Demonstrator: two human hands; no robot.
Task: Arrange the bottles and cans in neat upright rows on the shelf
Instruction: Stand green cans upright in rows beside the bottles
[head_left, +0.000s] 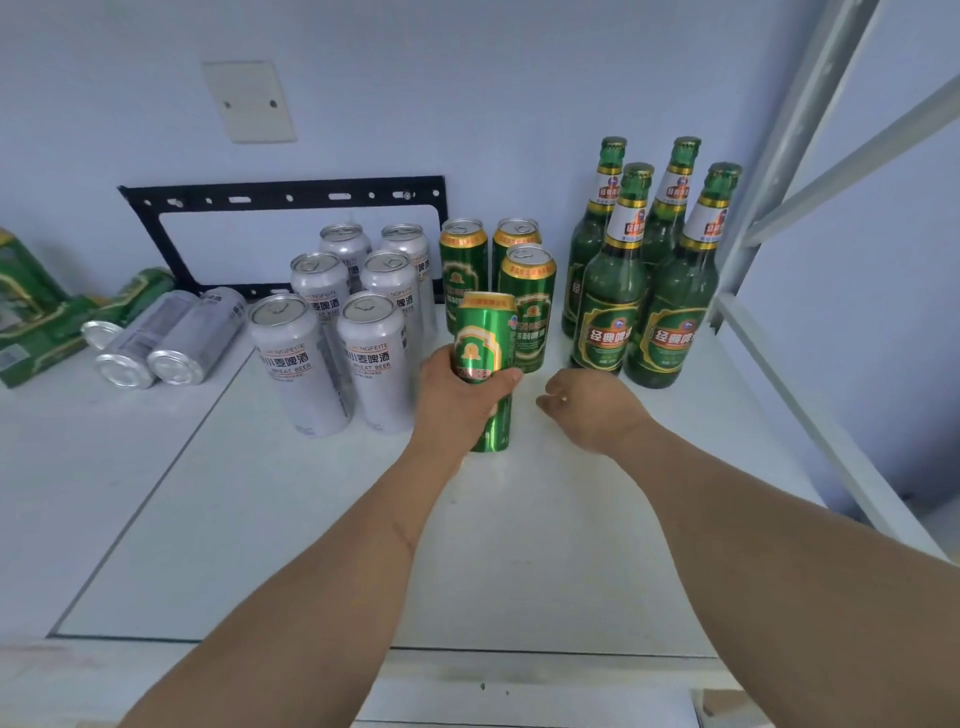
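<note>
White shelf (519, 545) runs under a pale blue wall (467, 78), and a black metal frame (283, 200) leans at the back.

At the far left edge sits a green pack (31, 317), partly cut off. Next to it 1 green can (140, 293) and 2 silver cans lie on their sides: a left one (137, 345) and a right one (200, 338).

Then 6 silver cans stand up in 2 rows, with the front pair (298, 364) (376, 361) closest to the front edge and the others (345, 244) behind them.

Right of those, 3 green cans (462, 275) stand up near the back of the shelf. 2 are in the back and 1 (530, 306) is in front on the right side.

The left hand (460, 400) grips a 4th green can (485, 364), with its fingers and thumb curled round the can's middle. That can stands straight up, just in front of the 3 green cans and beside the front silver pair. I cannot tell if its bottom touches the shelf.

The right hand (592, 402) is just right of the held can. Its fingers are loosely curled and hold nothing.

4 green glass bottles (610, 291) stand close together near the right back corner, beside a grey shelf post (789, 156).
</note>
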